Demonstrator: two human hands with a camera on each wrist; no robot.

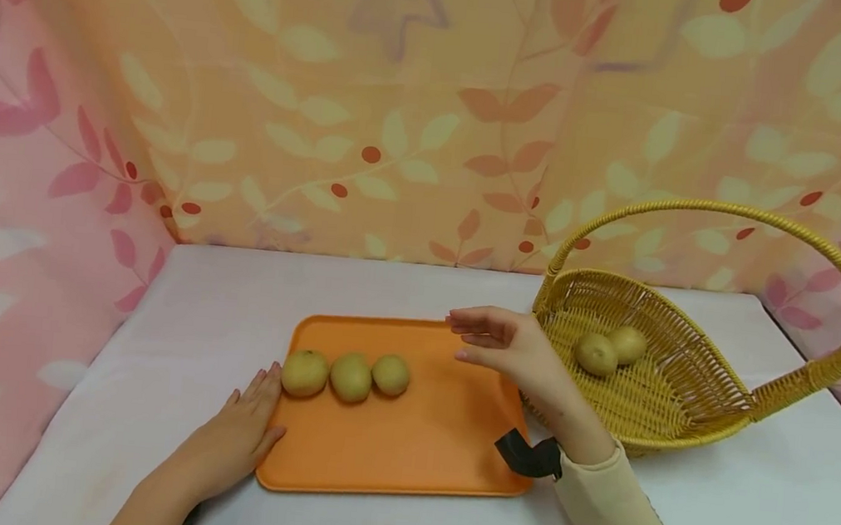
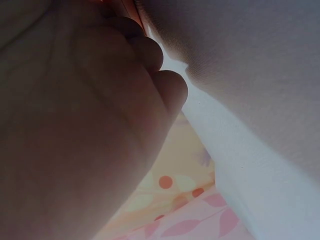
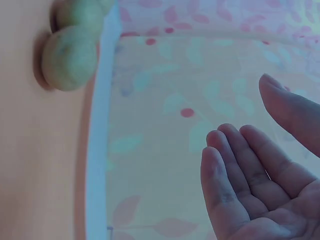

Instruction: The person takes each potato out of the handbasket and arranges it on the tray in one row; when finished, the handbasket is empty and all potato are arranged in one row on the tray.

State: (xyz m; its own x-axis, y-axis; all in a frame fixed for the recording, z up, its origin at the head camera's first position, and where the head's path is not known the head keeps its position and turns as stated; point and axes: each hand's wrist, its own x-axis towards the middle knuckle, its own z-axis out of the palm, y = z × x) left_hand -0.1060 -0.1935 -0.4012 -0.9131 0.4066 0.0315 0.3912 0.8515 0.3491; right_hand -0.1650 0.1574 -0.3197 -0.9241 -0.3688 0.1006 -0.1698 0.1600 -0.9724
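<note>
Three round yellow-green fruits, perhaps pears, sit in a row on an orange tray [image 1: 388, 456]: a left one [image 1: 304, 373], a middle one [image 1: 351, 377] and a right one [image 1: 391, 375]. My left hand [image 1: 236, 430] lies with straight fingers along the tray's left edge, fingertips close beside the left fruit; whether they touch it I cannot tell. Above the tray's right side my right hand [image 1: 506, 349] is raised, fingers loosely bent, thumb apart and nothing held. The right wrist view shows that hand's bare palm [image 3: 265, 195] and a fruit [image 3: 69, 59] on the tray.
A yellow wicker basket [image 1: 705, 442] with a tall arched handle [image 1: 725, 208] stands right of the tray, behind my right forearm. Two similar fruits [image 1: 596, 355] lie in it. A white cloth [image 1: 238, 288] covers the table, and patterned curtains [image 1: 412, 187] hang behind and at the sides.
</note>
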